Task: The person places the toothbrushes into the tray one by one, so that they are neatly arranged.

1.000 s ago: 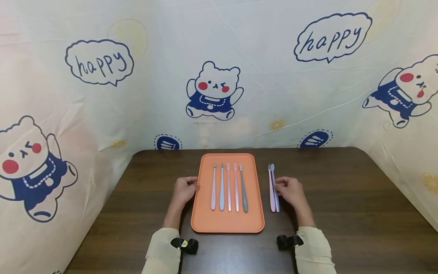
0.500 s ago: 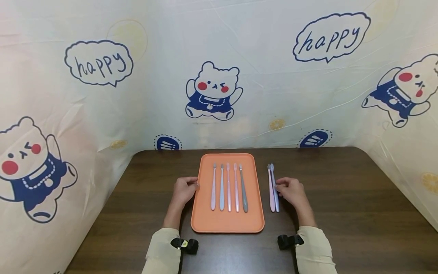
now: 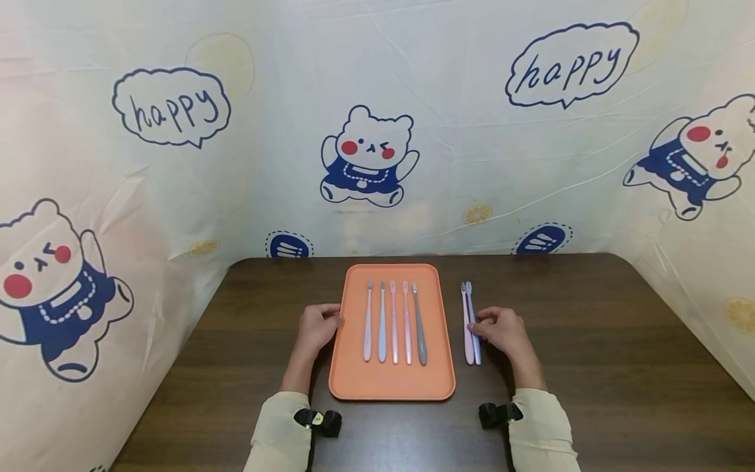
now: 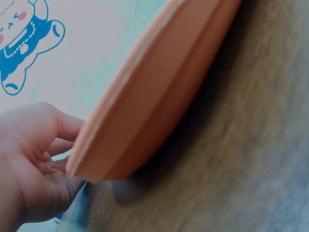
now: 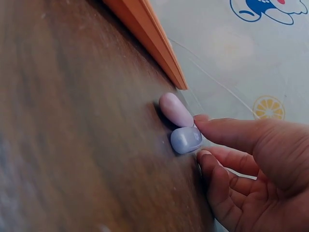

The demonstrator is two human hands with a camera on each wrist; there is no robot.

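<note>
An orange tray [image 3: 392, 383] lies on the table with several toothbrushes in a row on it, the rightmost a grey toothbrush [image 3: 421, 334]. At the tray's left edge my left hand [image 3: 318, 326] holds the rim; in the left wrist view the hand [image 4: 36, 159] has thumb and fingers at the tray's corner side [image 4: 140, 116]. Right of the tray, a pink toothbrush [image 3: 468, 341] and a bluish-purple toothbrush [image 3: 477, 354] lie side by side on the table. My right hand [image 3: 501, 328] pinches the bluish-purple one, whose handle end [image 5: 186, 140] shows between thumb and fingers, the thumb tip close to the pink one.
The dark wooden table [image 3: 619, 367] extends to both sides of the tray. A printed cloth [image 3: 460, 164] with cartoon bears hangs behind the table and along its sides. Each sleeve carries a black wrist camera [image 3: 498, 415].
My right hand's fingertips have shifted slightly left and down over the bluish-purple toothbrush. The left hand, the tray and the toothbrushes on it have stayed in place.
</note>
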